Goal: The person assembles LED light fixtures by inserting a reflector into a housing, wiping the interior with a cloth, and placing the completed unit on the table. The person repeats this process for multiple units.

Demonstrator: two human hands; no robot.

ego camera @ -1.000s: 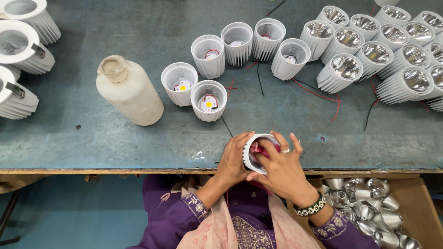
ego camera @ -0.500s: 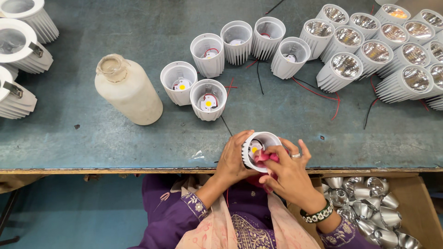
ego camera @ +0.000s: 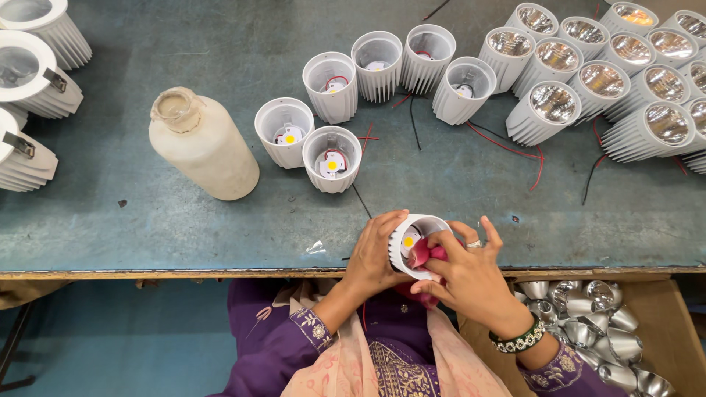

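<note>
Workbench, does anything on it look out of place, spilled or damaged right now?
Only small things: a clear scrap lies loose near the table edge, and the pale bottle has a grimy, crusted neck. The lamp housings stand upright, nothing spilled.

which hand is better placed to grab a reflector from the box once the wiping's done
Probably the right hand. It works the pink cloth inside the white housing, directly beside the box of silver reflectors; the left hand grips the housing, farther away.

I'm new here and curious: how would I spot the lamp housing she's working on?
Follow the table's near edge to the person's hands. The white ribbed housing sits between them, a pink cloth pushed inside. It alone is lifted and tilted; the others stand on the table.
</note>
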